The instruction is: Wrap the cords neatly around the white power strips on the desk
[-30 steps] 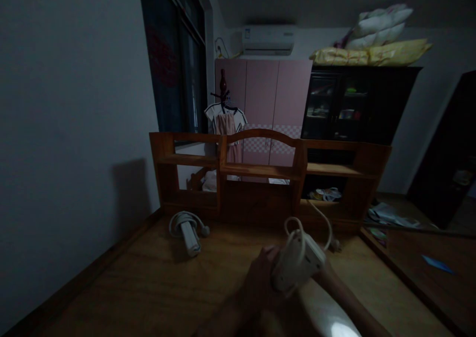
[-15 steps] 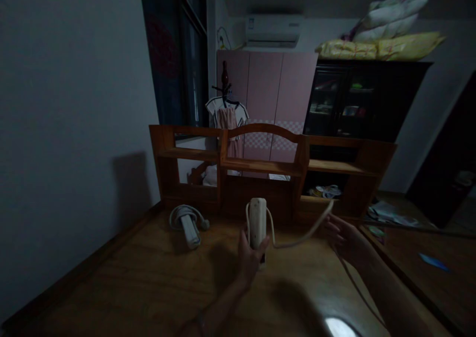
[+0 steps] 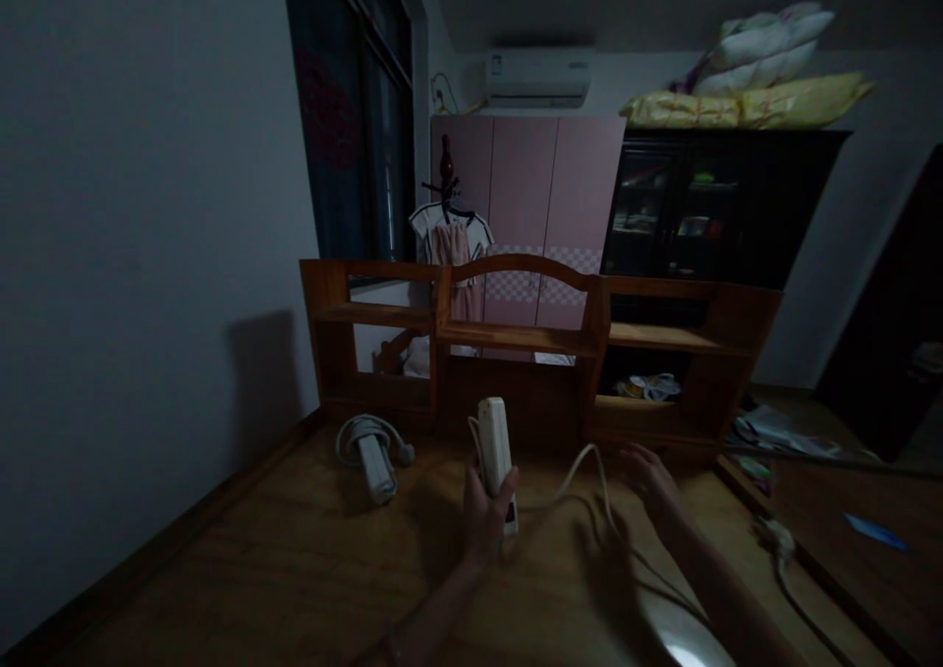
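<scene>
My left hand (image 3: 486, 515) is wrapped round a white power strip (image 3: 493, 443), which stands tilted above the wooden desk top. Part of its cord loops behind the strip on the left side. More of the pale cord (image 3: 591, 451) arches up to the right of it and runs down towards the desk's near edge. Close beside that arch is my right hand (image 3: 652, 475), fingers stretched out, holding nothing. Far right on the desk lies a plug (image 3: 777, 537) with cord trailing from it. A second power strip (image 3: 377, 466), its grey cord coiled round it, rests on the left.
A wooden shelf unit (image 3: 516, 335) stands along the desk's back edge. The wall (image 3: 147, 353) borders the left side. A bright round object (image 3: 685, 642) sits at the near edge. Beyond a raised edge on the right lies a blue packet (image 3: 874, 530).
My right hand has let go of the cord, which has dropped into an arch. The power strip in my left hand has shifted slightly left and tilted. A plug now shows at right.
</scene>
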Demonstrator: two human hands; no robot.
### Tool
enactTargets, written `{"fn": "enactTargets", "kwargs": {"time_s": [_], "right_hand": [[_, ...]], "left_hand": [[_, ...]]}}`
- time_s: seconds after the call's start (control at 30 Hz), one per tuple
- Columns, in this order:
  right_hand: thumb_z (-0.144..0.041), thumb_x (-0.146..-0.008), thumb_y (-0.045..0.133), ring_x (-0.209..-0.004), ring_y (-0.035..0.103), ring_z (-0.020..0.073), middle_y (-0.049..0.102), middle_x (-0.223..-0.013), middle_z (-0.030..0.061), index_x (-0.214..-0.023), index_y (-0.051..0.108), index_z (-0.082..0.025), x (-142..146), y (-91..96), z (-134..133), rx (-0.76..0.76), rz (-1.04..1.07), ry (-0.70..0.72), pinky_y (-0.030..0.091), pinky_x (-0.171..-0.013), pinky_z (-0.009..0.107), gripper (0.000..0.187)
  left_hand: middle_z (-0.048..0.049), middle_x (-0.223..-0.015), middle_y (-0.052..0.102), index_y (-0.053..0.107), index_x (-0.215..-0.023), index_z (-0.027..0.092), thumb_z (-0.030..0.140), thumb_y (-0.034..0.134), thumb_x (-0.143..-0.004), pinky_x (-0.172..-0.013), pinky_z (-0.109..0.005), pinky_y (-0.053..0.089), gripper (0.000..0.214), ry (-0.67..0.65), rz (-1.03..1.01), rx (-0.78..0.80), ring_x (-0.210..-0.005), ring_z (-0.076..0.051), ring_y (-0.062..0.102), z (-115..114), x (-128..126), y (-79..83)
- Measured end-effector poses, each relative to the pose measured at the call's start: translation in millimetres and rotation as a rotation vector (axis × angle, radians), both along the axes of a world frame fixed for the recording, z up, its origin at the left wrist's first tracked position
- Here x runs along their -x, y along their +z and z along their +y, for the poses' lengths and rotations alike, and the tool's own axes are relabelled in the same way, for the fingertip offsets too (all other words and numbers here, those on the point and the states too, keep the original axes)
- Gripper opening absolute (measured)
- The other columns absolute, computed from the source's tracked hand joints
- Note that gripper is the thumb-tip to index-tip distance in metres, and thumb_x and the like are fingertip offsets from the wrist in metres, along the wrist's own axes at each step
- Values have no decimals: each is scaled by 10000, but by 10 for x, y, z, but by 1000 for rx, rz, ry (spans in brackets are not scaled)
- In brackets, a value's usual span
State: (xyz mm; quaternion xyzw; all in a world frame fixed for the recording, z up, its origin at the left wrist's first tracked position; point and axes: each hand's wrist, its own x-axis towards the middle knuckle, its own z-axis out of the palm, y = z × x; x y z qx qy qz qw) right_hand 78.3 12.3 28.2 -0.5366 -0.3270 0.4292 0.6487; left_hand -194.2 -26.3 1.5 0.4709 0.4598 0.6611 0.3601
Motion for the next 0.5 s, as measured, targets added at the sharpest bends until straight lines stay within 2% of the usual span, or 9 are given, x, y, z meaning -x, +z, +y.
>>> {"fn": "enactTargets", "kwargs": {"time_s": [0.07,0.17,0.27,0.37,0.43,0.5], "right_hand": [[-337,-704,686,-1143,525,262,606,-1145,59,-1134,537,-233,87,27,-59,-147,-222,-61,430,-967,432,466],[-357,-800,611,-1256,426,281,467,-1356,99,-1323,426,-224,251,103,-219,-488,-763,-114,327,-1060,500,570],[-291,-870,523,-1286,402,275,416,-1404,109,-1400,346,-232,409,97,-379,-700,-1078,-14,340,-1063,511,562],[-237,-877,497,-1320,366,273,357,-1453,111,-1456,243,-239,522,-74,-451,-731,-1146,134,357,-1064,502,632],[-277,-856,528,-1327,356,298,326,-1473,124,-1474,193,-230,574,-236,-432,-739,-1063,182,374,-1050,510,704],[-330,-834,553,-1315,374,317,341,-1469,126,-1478,188,-236,613,-371,-378,-745,-910,208,406,-1029,501,746]], "left_hand": [[-109,-1230,564,397,-1292,200,452,647,-768,-932,-329,426,633,5,61,-20,-1120,-224,560,-31,-30,1],[-129,-1254,539,361,-1316,188,418,644,-772,-954,-366,425,654,-13,171,-75,-1151,-242,537,-72,-77,-11],[-155,-1297,508,334,-1337,172,392,636,-769,-963,-401,435,679,-36,324,-138,-1186,-267,517,-97,-119,-80],[-196,-1366,447,253,-1386,174,393,646,-748,-996,-473,419,780,-45,607,-260,-1264,-323,449,-94,-133,-231],[-208,-1376,441,171,-1417,198,411,676,-712,-993,-511,424,893,-88,842,-410,-1281,-359,425,-86,-129,-331],[-195,-1343,485,133,-1432,228,423,709,-668,-956,-493,468,977,-153,999,-526,-1254,-369,457,-96,-129,-371]]}}
